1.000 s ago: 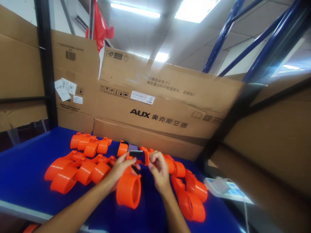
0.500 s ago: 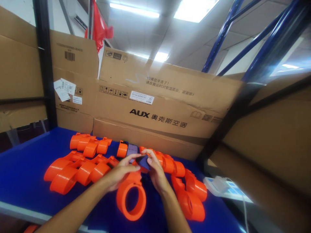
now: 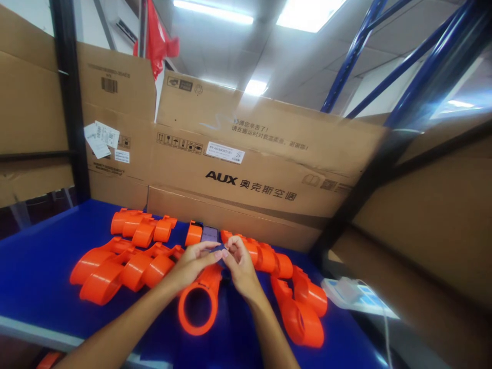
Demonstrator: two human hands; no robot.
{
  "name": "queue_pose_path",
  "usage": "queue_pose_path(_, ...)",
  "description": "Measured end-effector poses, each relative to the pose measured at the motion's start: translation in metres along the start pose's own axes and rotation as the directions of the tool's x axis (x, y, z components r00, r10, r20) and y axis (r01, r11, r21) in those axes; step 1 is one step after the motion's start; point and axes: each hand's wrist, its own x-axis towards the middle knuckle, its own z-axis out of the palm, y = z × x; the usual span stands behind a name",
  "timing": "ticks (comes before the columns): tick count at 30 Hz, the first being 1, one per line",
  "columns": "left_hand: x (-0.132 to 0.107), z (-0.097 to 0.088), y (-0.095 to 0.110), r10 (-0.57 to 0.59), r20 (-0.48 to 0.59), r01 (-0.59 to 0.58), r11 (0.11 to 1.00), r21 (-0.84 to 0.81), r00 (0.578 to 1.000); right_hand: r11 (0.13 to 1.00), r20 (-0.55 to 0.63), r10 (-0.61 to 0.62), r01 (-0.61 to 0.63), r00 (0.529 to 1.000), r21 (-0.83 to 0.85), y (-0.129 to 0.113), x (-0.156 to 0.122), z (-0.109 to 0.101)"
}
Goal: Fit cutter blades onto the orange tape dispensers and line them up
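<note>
Over the blue table (image 3: 42, 266), my left hand (image 3: 192, 264) and my right hand (image 3: 239, 265) meet above an orange plastic ring part (image 3: 198, 305). Both pinch a small dark piece (image 3: 220, 248) at the top end of that part; the piece is mostly hidden by my fingertips. The ring end faces me and hangs low toward the table. Several matching orange parts (image 3: 123, 266) lie in rows to the left, and more orange parts (image 3: 300, 307) lie to the right.
A dark phone-like device (image 3: 209, 234) lies behind my hands among the orange parts. Cardboard boxes (image 3: 249, 174) wall in the back and right. A white charger with cable (image 3: 348, 292) sits at the right. A black post (image 3: 67, 102) stands at the left.
The orange ring part has tipped so its opening faces me and sits lower. My fingertips have drawn closer together around the small dark piece.
</note>
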Motion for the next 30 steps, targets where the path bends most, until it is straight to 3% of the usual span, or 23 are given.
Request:
queue_pose_path(6,0.002,-0.004,-0.008,-0.045,-0.048,0.041,0.996,-0.076,0.998,0.996,-0.016,0.023,-0.024,1.0,-0.081,-0.004,-0.001,-0.001)
queue_pose_path(10,0.005,-0.008,-0.006,-0.142,-0.128,0.114,0.973,-0.201,0.982,0.955,-0.044,-0.015,0.002,0.999,-0.295,-0.006,-0.006,-0.019)
queue_pose_path(13,0.008,-0.012,-0.001,-0.18,-0.143,0.139,0.956,-0.258,0.973,0.872,0.105,-0.014,0.063,0.994,-0.485,-0.008,-0.015,-0.035)
queue_pose_path(18,0.011,-0.017,-0.001,-0.171,-0.07,0.14,0.937,-0.321,0.983,0.773,0.283,0.038,0.151,0.958,-0.616,-0.012,-0.027,-0.043)
queue_pose_path(23,0.011,-0.023,-0.007,-0.198,-0.047,0.172,0.928,-0.331,0.979,0.765,0.349,0.09,0.16,0.933,-0.624,-0.01,-0.028,-0.035)
queue_pose_path(30,0.013,-0.028,-0.01,-0.227,-0.035,0.203,0.921,-0.332,0.973,0.889,0.255,0.091,0.037,0.963,-0.457,-0.001,-0.023,-0.037)
